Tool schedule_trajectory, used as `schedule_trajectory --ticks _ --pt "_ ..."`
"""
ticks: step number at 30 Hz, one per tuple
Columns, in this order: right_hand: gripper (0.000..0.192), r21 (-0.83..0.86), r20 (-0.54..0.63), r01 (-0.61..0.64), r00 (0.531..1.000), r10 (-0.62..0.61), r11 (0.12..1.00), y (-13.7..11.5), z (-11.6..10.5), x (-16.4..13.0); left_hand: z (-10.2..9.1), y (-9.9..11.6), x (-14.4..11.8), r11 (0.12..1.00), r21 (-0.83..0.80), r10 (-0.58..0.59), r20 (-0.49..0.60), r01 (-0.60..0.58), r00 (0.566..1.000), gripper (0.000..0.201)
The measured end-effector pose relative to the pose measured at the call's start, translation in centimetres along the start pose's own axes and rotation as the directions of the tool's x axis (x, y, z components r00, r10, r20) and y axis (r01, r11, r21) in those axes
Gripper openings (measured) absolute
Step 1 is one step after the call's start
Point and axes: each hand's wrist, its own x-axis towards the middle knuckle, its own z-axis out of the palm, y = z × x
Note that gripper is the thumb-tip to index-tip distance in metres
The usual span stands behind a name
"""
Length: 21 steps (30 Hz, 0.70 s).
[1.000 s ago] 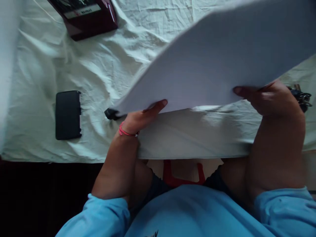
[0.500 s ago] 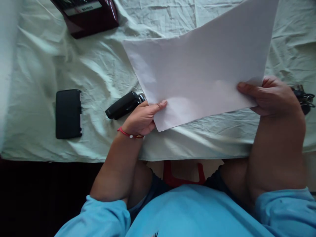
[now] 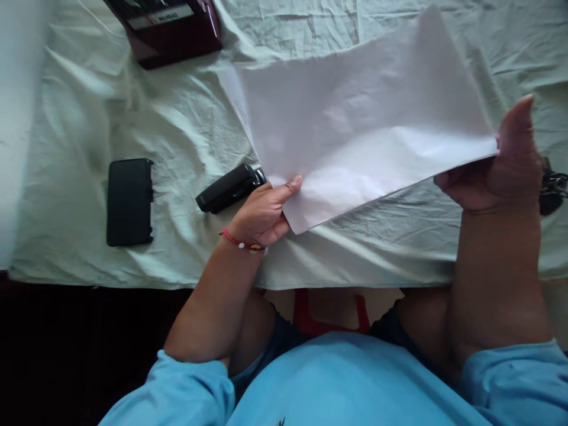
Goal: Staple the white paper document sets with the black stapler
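White paper sheets (image 3: pixel 364 130) are held above the cloth-covered table, bowed, with more than one layer showing at the left edge. My left hand (image 3: pixel 261 216) pinches their near left corner, thumb on top and fingers beneath. At the right edge, my right hand (image 3: pixel 506 165) is open, its thumb raised off the paper and its fingers partly hidden underneath. The paper seems to rest against that palm. Just left of my left hand lies a black handheld device (image 3: pixel 227 189) with a shiny end; its kind is unclear.
A flat black case (image 3: pixel 129 202) lies at the left. Behind it stands a glossy dark red box (image 3: pixel 181 44) with a label. Dark keys (image 3: pixel 552 183) lie beyond my right hand. A pale green cloth (image 3: pixel 80 231) covers the table, and a red stool (image 3: pixel 328 326) shows below its edge.
My right hand has let its thumb off the paper and turned palm up at the edge. The sheet's far right corner has dropped and curled. My left hand keeps its hold.
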Motion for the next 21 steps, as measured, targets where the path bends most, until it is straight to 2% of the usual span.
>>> schedule_trajectory --ticks 3,6,8,9,13,16,21 --pt "0.066 0.219 0.194 -0.131 0.977 0.089 0.967 -0.4 1.1 -0.7 0.4 0.0 0.4 0.997 -0.060 -0.054 0.007 0.054 0.999 0.020" --pt "0.057 0.237 0.366 -0.241 0.919 0.143 0.941 0.4 2.4 -1.5 0.7 -0.2 0.8 0.992 -0.113 -0.055 0.001 0.055 0.998 0.025" --pt "0.047 0.247 0.404 -0.281 0.900 0.165 0.927 1.3 3.5 -2.1 0.8 -0.4 1.0 0.990 -0.139 -0.038 0.002 0.038 0.999 0.029" --pt "0.045 0.237 0.443 -0.326 0.875 0.197 0.915 1.8 4.1 -2.4 0.8 -0.5 1.0 0.989 -0.149 -0.024 0.009 0.025 1.000 0.031" --pt "0.058 0.191 0.456 -0.409 0.842 0.288 0.892 3.4 6.7 -3.7 0.9 -1.0 1.0 0.991 -0.128 -0.032 0.052 0.038 0.998 0.033" --pt "0.052 0.161 0.406 -0.452 0.841 0.358 0.877 4.1 8.2 -4.5 1.0 -1.2 0.7 0.994 -0.085 -0.055 0.100 0.064 0.994 0.029" --pt "0.048 0.095 0.368 -0.420 0.857 0.360 0.903 4.5 8.5 -4.6 0.9 -1.7 0.8 0.999 -0.038 -0.035 0.102 0.039 0.994 0.027"
